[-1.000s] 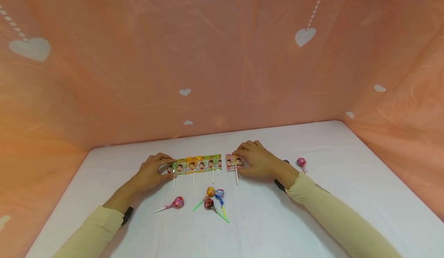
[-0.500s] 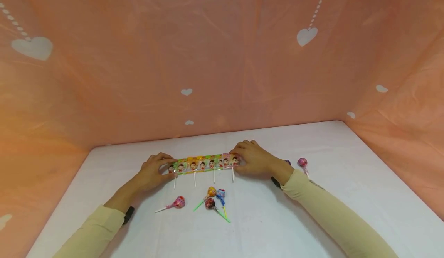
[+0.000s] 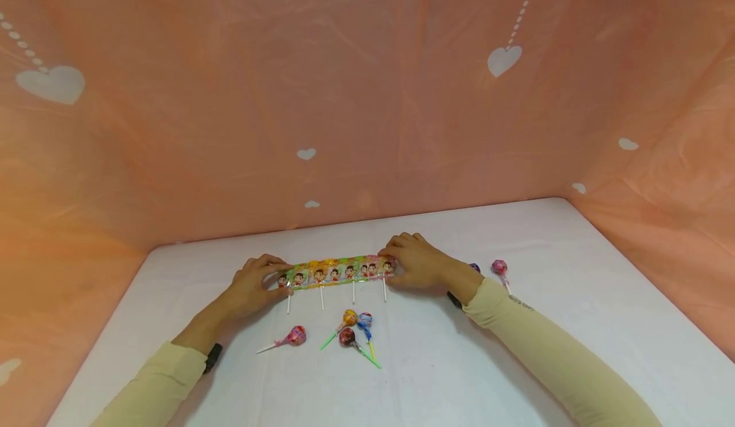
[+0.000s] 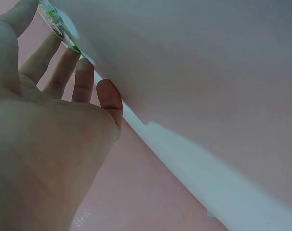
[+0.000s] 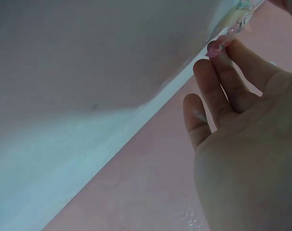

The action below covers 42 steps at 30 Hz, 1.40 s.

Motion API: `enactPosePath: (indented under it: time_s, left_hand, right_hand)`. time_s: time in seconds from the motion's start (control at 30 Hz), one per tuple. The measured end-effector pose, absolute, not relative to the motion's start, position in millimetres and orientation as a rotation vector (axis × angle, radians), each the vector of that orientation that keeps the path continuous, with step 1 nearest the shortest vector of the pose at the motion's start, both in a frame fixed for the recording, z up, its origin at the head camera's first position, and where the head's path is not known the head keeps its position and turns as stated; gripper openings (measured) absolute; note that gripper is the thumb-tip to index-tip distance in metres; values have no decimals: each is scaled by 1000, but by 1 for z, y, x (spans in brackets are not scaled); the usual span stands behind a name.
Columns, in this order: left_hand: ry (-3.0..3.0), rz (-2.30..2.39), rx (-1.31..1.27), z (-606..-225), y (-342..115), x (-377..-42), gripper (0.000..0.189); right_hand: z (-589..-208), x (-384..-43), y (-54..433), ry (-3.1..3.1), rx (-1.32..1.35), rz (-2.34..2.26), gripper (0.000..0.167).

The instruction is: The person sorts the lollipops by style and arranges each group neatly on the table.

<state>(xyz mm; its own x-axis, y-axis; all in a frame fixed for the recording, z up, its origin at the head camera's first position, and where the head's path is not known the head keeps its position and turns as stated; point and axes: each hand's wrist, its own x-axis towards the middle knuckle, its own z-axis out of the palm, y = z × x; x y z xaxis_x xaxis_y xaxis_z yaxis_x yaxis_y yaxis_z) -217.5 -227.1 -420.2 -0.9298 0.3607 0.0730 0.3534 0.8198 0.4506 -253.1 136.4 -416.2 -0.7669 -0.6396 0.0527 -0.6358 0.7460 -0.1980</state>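
Several flat, square-wrapped lollipops lie in a row with their white sticks towards the person. My left hand [image 3: 249,285] holds the green-wrapped lollipop [image 3: 298,278] at the left end, thumb at its near edge and fingers at its far edge. Beside it come an orange-wrapped lollipop [image 3: 325,275] and another green-wrapped lollipop [image 3: 351,271]. At the right end, my right hand [image 3: 422,264] grips the pink-wrapped lollipop [image 3: 376,269], partly covering it. Both wrist views show a wrapper corner at the fingertips: green wrapper [image 4: 57,24] at left, pink wrapper [image 5: 218,47] at right.
Nearer the person lie round lollipops: a pink one [image 3: 296,335], then a yellow one [image 3: 349,317], a blue one [image 3: 365,320] and a dark red one [image 3: 347,336] close together. Beyond the right wrist are a purple-pink one [image 3: 499,267] and a mostly hidden dark blue one [image 3: 474,267].
My right hand has slid the pink-wrapped lollipop left, closing the gap to the row, where it now meets the green one. My left hand has stayed in place.
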Motion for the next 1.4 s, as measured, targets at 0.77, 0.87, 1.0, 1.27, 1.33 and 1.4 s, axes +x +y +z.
enactPosePath:
  time_s: [0.77, 0.87, 1.0, 1.27, 1.33, 1.4]
  left_hand:
    - [2973, 734, 584, -421, -228, -216, 49]
    - [2974, 737, 596, -421, -229, -216, 49]
    - [2981, 736, 597, -421, -229, -217, 49]
    - [2974, 761, 581, -421, -230, -216, 50]
    - [2963, 766, 574, -421, -230, -216, 51]
    - [2947, 780, 568, -420, -230, -215, 51]
  right_hand:
    - [-415, -245, 142, 2977, -1111, -416, 53]
    - [-414, -235, 139, 2977, -1139, -429, 49]
    - [-413, -219, 132, 2945, -1210, -438, 47]
    - [-410, -196, 121, 2891, -1290, -440, 49]
    - [-409, -193, 119, 2885, -1305, -431, 49]
    - [-409, -192, 118, 2883, -1317, -417, 49]
